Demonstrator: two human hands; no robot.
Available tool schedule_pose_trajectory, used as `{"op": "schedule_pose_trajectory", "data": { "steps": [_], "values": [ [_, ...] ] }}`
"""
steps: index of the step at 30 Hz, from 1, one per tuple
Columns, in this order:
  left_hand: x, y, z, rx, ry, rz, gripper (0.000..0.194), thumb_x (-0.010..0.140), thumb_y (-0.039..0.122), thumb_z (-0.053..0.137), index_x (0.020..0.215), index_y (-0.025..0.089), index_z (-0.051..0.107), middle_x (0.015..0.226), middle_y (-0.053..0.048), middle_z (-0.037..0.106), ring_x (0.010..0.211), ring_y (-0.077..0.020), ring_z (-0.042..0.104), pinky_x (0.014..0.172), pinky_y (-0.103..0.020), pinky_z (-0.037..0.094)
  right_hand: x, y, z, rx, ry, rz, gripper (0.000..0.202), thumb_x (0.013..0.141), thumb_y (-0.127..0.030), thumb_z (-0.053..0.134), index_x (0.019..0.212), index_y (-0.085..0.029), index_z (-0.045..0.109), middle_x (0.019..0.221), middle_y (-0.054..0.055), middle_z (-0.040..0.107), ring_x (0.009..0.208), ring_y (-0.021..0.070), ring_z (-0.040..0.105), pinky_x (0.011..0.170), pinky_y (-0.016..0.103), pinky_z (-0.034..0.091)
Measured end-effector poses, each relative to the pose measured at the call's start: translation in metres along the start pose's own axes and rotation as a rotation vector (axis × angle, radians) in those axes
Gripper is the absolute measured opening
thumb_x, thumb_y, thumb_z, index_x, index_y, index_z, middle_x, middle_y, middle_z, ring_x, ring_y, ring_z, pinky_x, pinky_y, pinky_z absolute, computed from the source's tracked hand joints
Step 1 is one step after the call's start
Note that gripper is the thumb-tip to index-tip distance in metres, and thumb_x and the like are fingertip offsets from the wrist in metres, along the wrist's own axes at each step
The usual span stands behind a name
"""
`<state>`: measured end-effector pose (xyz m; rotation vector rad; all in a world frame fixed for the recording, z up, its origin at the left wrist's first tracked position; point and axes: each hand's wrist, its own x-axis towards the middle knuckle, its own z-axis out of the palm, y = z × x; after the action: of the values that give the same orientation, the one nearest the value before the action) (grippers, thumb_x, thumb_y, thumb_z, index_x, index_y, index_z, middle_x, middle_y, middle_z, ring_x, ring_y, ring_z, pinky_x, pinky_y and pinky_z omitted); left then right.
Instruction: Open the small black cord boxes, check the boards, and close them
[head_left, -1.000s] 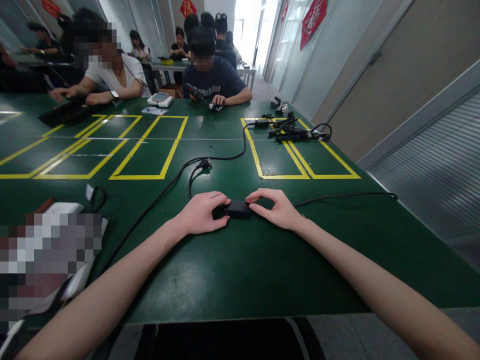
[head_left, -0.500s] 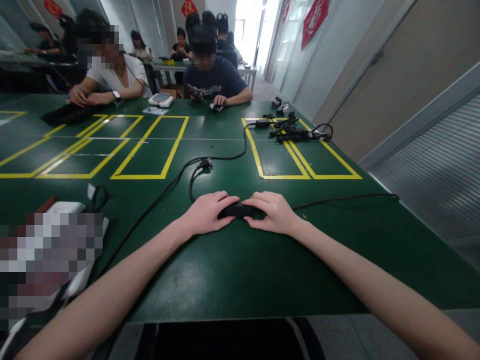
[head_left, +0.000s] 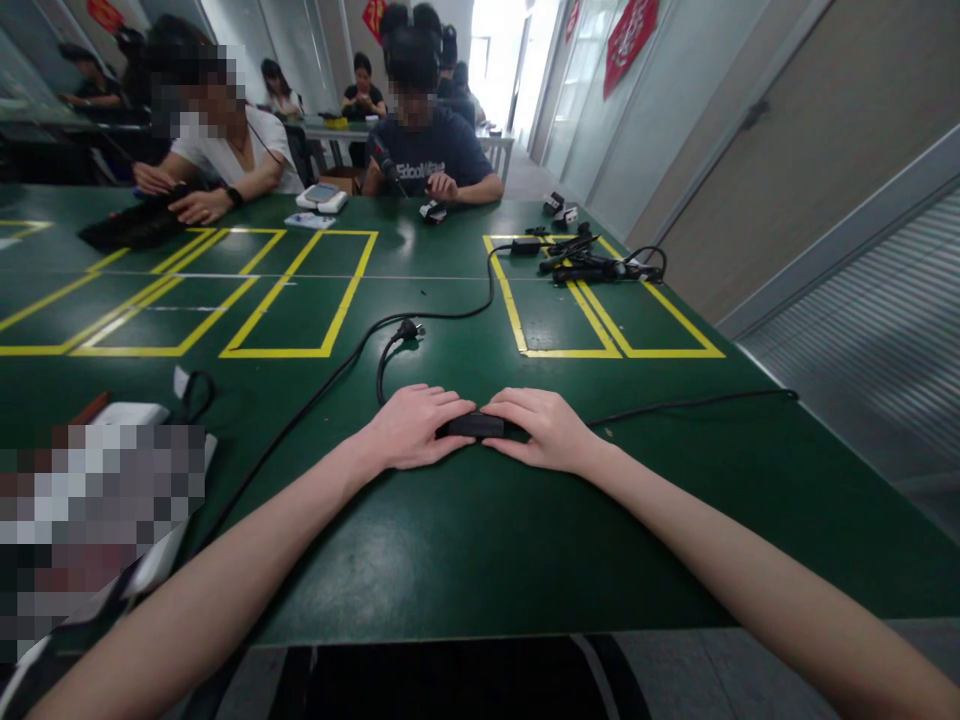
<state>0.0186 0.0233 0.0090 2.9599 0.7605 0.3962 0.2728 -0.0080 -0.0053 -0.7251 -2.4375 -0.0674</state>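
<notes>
A small black box-shaped adapter lies low over the green table, gripped at both ends. My left hand has its fingers and thumb closed on the left end. The right end is pinched by my right hand. A black cord with a plug curves out from behind my left hand. Another stretch of cord runs from beside my right hand to the table's right edge.
A long black cable with an inline box crosses the table. Bundled black cables lie at the back right. A blurred-out item rests at the left. Across the table sit two people, one with a dark cloth-like item.
The adapter has tilted or dropped slightly, still between both hands. Across the table, the people's hands have shifted and one person's head is more raised.
</notes>
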Motion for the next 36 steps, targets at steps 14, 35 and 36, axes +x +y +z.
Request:
{"op": "schedule_pose_trajectory", "data": {
  "steps": [14,35,36],
  "values": [
    [0.000,0.002,0.003,0.003,0.023,-0.016,0.043,0.103,0.055,0.053,0.119,0.017,0.066,0.097,-0.008,0.073,0.089,-0.0236,0.071,0.077,-0.032,0.050,0.003,-0.003,-0.002,-0.036,-0.004,-0.017,0.020,0.103,-0.031,0.057,0.113,-0.017,0.066,0.103,0.013,0.075,0.096,0.0251,0.072,0.080,0.038,0.060],
    [0.001,0.014,0.004,-0.028,0.206,0.009,0.042,0.106,0.056,0.047,0.089,0.019,0.058,0.082,-0.004,0.063,0.078,-0.0204,0.061,0.072,-0.032,0.044,-0.005,0.003,-0.003,-0.112,0.061,-0.106,0.027,0.103,-0.032,0.061,0.126,-0.021,0.070,0.118,0.013,0.078,0.093,0.0226,0.077,0.078,0.035,0.064],
    [0.001,0.013,0.004,-0.002,0.202,0.028,0.042,0.107,0.055,0.044,0.089,0.019,0.059,0.082,-0.005,0.063,0.079,-0.0207,0.061,0.072,-0.033,0.044,-0.005,0.003,-0.003,-0.093,0.061,-0.090,0.029,0.103,-0.033,0.062,0.127,-0.020,0.071,0.113,0.013,0.079,0.090,0.0224,0.077,0.077,0.034,0.064]
  ]
}}
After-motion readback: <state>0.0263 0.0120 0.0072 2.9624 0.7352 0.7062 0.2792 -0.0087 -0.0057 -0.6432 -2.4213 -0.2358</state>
